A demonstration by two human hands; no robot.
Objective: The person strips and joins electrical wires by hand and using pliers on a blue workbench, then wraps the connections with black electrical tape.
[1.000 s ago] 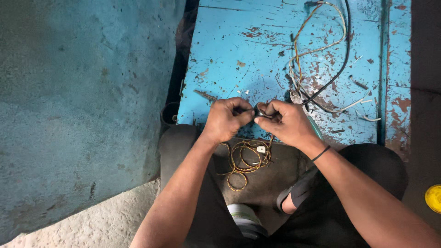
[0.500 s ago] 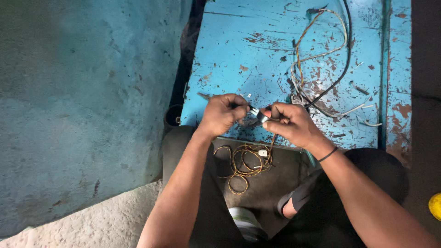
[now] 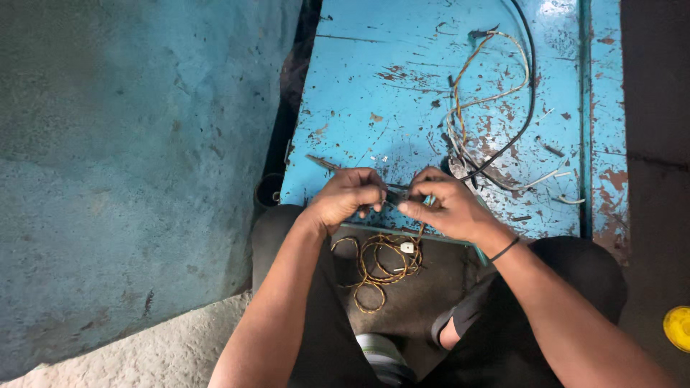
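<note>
At frame centre, my left hand and right hand both pinch closed on one thin wire, above the chipped blue tabletop.

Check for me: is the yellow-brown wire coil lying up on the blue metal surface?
No, the coil hangs below the blue surface, by the person's lap.

Chipped blue table; brown-yellow twisted wire; yellow disc
</note>
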